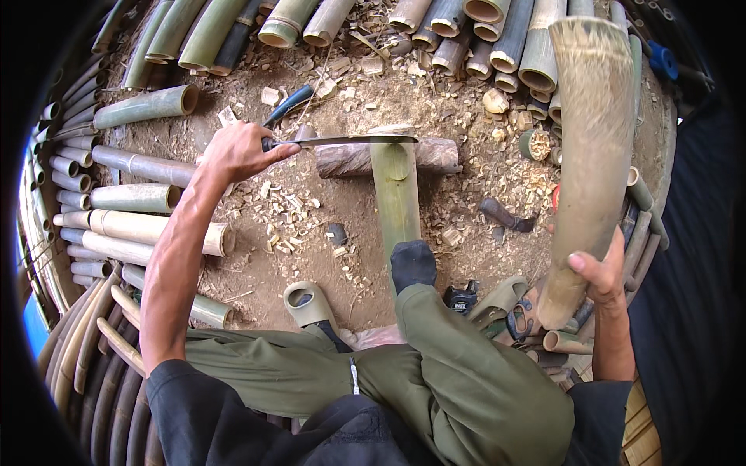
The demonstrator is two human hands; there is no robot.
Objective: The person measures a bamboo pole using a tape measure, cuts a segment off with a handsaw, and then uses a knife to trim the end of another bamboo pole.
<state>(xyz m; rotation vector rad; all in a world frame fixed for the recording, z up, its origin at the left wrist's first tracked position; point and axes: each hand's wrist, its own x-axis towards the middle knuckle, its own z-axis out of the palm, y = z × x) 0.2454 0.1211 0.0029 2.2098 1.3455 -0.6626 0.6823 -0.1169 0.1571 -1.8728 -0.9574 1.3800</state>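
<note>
My left hand (235,152) is closed on the handle of a long knife (334,141), whose blade lies across the far end of a green bamboo piece (395,206). That piece rests over a short dark log (346,159), and my dark-socked foot (413,265) presses on its near end. On the right, my right hand (604,272) grips the lower end of a thick bamboo club (594,132). The club stands raised, its frayed wide end up, close to the view. Some of my fingers are hidden behind it.
Bamboo tubes (148,106) lie along the left, and more bamboo tubes (538,66) are stacked at the back. A blue-handled tool (291,103) lies beyond the knife. Wood chips (287,213) litter the ground. A curved dark tool (507,216) lies right of the bamboo; a slipper (308,303) is nearer.
</note>
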